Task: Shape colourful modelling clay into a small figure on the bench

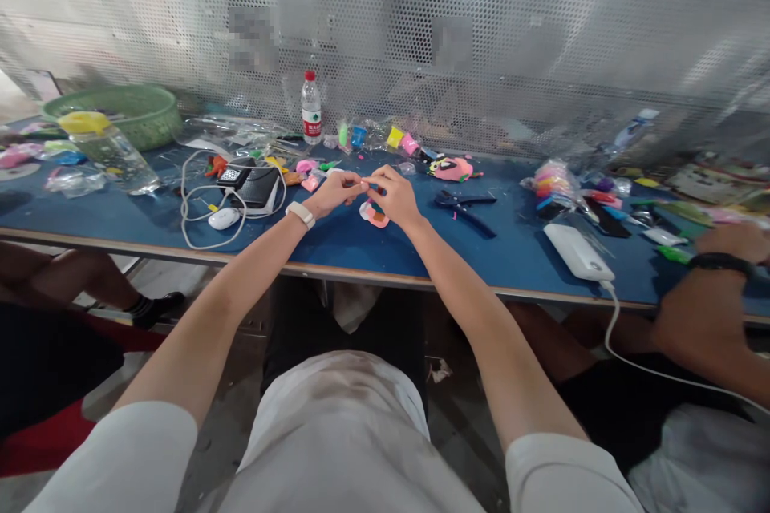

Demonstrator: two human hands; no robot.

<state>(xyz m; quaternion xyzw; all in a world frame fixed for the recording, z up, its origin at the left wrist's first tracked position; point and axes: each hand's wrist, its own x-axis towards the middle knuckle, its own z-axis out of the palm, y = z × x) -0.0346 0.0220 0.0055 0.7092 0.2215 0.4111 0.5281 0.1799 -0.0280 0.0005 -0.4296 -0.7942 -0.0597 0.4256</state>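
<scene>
My left hand point(338, 191) and my right hand point(390, 191) meet fingertip to fingertip above the blue table. Both are closed in a pinch around something small and pinkish that the fingers mostly hide, so I cannot make out what it is. Just below the right fingers lies a small flat piece point(375, 216) in white, orange and pink, resting on the tabletop. Left of my left hand are pink lumps of clay point(309, 167). A pair of dark blue pliers point(466, 204) lies to the right of my right hand, beyond a pink clay figure point(451, 168).
A red-capped water bottle point(311, 108) stands behind my hands. To the left are a black box point(256, 187), a looped white cable, a yellow-lidded bottle point(108, 148) and a green basket point(147, 124). A white power bank point(577, 252) lies right, near a co-worker's hand point(734, 244).
</scene>
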